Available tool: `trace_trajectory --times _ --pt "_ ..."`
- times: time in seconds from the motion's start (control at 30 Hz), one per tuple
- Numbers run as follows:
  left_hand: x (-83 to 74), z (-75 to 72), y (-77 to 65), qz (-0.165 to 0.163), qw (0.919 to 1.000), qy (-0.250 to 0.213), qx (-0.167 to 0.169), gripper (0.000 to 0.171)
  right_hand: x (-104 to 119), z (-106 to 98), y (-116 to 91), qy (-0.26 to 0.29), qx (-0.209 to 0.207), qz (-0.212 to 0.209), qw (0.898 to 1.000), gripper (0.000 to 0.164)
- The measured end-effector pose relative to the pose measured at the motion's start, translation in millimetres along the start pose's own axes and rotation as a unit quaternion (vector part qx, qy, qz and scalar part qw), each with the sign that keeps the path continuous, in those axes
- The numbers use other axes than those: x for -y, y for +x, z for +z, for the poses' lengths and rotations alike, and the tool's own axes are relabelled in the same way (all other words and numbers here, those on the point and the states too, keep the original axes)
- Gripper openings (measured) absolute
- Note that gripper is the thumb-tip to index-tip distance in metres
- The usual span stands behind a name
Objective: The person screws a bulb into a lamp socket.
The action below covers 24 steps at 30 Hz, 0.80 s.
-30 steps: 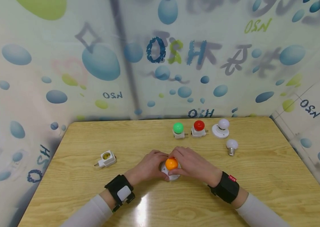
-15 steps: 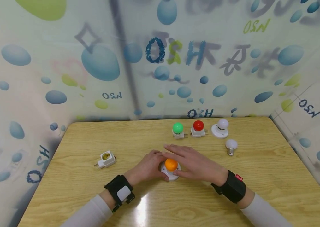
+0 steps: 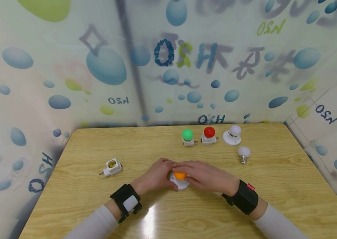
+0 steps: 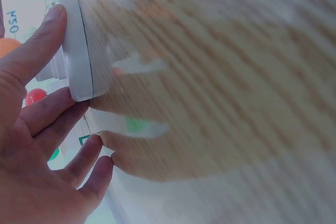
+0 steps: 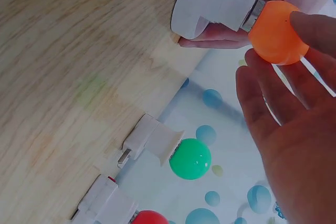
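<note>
An orange light bulb [image 3: 180, 175] stands in a round white lamp holder [image 3: 179, 185] on the table, between both hands. The left hand [image 3: 156, 176] holds the holder by its edge, thumb on the near side and fingers on the far side; in the left wrist view the thumb lies along the white base [image 4: 79, 51]. The right hand [image 3: 205, 174] has its thumb and fingertips around the orange bulb and covers part of its top. In the right wrist view, a band of the bulb's metal screw base [image 5: 254, 15] shows between the orange globe and the holder.
At the back of the wooden table [image 3: 78, 199] stand a green bulb [image 3: 187, 134] and a red bulb [image 3: 209, 132] in plug sockets, and a white bulb [image 3: 235, 130] on a round holder. A loose white bulb [image 3: 244, 152] lies right; a plug socket [image 3: 113, 167] without bulb sits left.
The right hand's fingers have come off the orange bulb, spread and swung over it, and now are back around it. The left hand has stayed on the holder.
</note>
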<state>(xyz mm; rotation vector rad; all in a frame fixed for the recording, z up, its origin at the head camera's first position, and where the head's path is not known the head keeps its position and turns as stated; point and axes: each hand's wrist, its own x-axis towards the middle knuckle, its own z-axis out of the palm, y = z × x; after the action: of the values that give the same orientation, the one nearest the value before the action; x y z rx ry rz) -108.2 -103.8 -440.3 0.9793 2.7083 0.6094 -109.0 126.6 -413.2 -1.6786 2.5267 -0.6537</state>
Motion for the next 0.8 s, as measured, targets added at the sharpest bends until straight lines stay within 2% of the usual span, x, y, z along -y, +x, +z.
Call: trace_trajectory --times 0.2,0.43,0.6,0.8 --pt "0.0 0.0 -0.2 -0.001 1.0000 0.000 -0.001 0.073 -0.7 -0.5 0.0 0.008 -0.003 -0.001 1.000 0.045" --pt "0.1 -0.1 0.3 0.007 1.0000 0.003 -0.004 0.070 -3.6 3.8 2.8 0.022 -0.032 -0.010 0.999 0.039" --pt "-0.8 -0.3 0.7 0.012 0.9999 0.009 -0.007 0.067 -4.2 6.0 4.8 0.002 -0.052 -0.006 0.999 0.034" --pt "-1.6 -0.1 0.7 0.016 0.9997 0.008 -0.014 0.065 -3.9 6.6 5.8 -0.032 -0.050 0.024 0.998 0.039"
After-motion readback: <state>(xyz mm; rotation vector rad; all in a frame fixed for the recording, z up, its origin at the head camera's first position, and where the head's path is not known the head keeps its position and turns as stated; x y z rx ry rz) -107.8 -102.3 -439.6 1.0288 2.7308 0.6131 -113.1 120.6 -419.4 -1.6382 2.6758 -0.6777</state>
